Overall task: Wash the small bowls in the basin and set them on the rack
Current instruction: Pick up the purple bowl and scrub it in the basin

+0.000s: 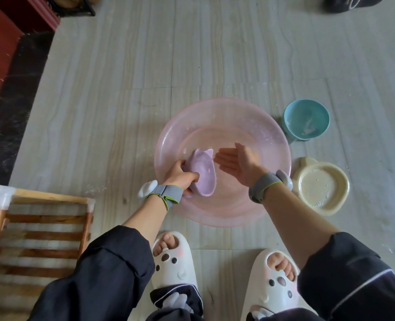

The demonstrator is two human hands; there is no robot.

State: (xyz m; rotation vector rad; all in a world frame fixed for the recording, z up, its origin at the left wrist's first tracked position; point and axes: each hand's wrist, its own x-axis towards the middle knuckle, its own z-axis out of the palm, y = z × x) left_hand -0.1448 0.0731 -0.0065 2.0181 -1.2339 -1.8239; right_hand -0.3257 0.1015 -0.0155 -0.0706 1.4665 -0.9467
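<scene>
The left hand (180,176) grips the purple bowl (202,173) by its rim, tilted over the pink basin (272,144); the right hand (235,163) lies open beside it, palm up. Best to rub the inside with flat fingers, holding low. The wooden rack (41,225) waits left; two more bowls stand right.

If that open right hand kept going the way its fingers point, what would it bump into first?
Most likely the purple bowl that the left hand holds, though depth is hard to judge.
</scene>
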